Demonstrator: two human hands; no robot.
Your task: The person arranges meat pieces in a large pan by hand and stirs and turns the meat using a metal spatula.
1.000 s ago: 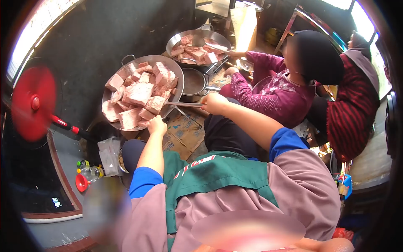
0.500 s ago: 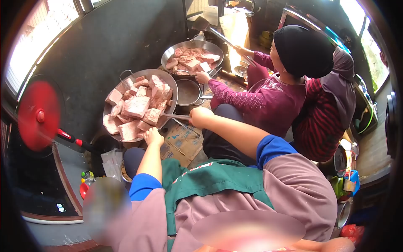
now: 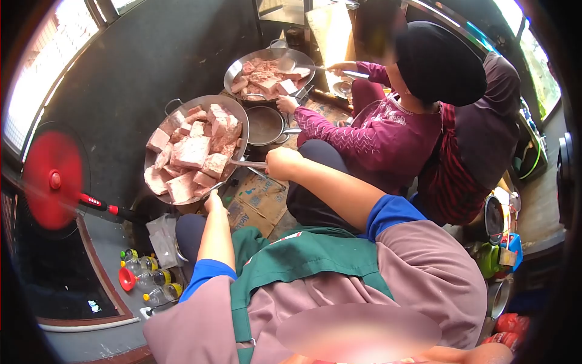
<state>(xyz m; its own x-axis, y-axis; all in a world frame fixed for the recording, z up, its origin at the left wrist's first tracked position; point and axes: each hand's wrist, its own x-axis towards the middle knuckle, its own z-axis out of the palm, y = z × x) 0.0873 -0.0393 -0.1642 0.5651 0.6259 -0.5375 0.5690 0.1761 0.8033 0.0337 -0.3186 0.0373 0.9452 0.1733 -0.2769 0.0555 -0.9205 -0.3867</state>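
Observation:
A large metal wok [image 3: 244, 115] in front of me is heaped with pale pink blocks [image 3: 191, 151] that look like raw meat or fat. My right hand [image 3: 284, 164] is wrapped round the handle of a cooking spatula [image 3: 247, 164], whose blade is hidden among the blocks. At the wok's near rim, my left hand [image 3: 216, 204] grips the edge or its loop handle; the fingertips are partly hidden.
A co-worker [image 3: 370, 136] sits on the right, working at a second wok [image 3: 230, 76] of pink pieces. A small pan [image 3: 265, 125] stands between the woks. A red fan [image 3: 56, 179] and several bottles [image 3: 160, 294] are on the left. Another person [image 3: 464, 151] sits behind the co-worker.
The view has shifted slightly, showing more bottles at left. The co-worker's spatula has come down from the air into the second wok. My left hand has turned a little at the rim.

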